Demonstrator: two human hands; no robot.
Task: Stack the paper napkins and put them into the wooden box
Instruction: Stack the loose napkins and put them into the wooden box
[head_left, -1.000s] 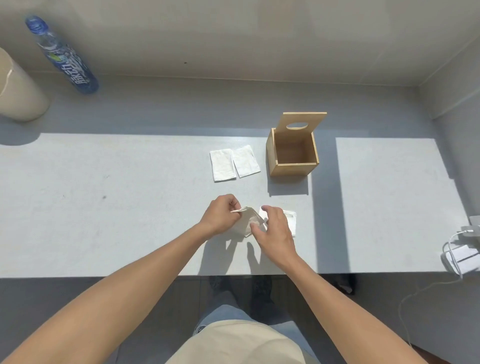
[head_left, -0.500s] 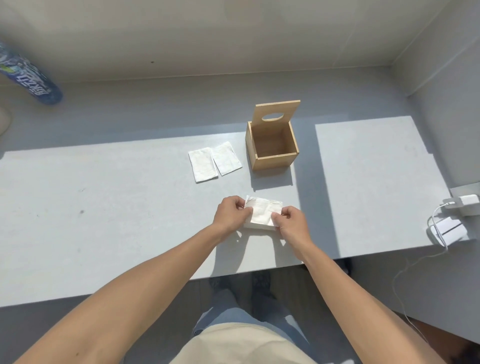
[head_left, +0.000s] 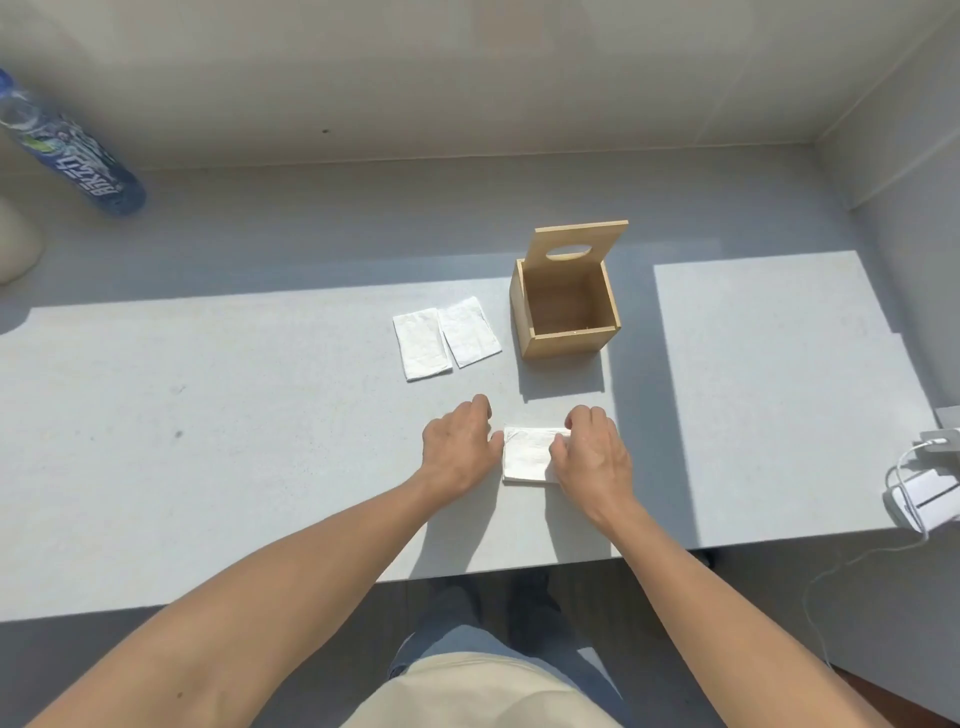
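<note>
A white folded napkin (head_left: 525, 455) lies flat on the grey table (head_left: 208, 415) near its front edge. My right hand (head_left: 589, 457) rests on the napkin's right part, fingers curled over its far right corner. My left hand (head_left: 457, 449) sits on the table just left of it, thumb by the napkin's left edge, holding nothing. Two more white napkins (head_left: 421, 344) (head_left: 470, 332) lie side by side farther back. Right of them stands the open wooden box (head_left: 566, 343), empty inside, its lid (head_left: 574, 249) with an oval hole upright at the back.
A blue-labelled water bottle (head_left: 78, 161) leans at the back left beside a beige cylinder (head_left: 13, 244). A white charger with cables (head_left: 924, 491) sits at the table's right edge. The wall runs close behind the table.
The napkin held up between both hands a second ago now lies flat on the table. My left hand has let go and shifted left; my right hand stays on it.
</note>
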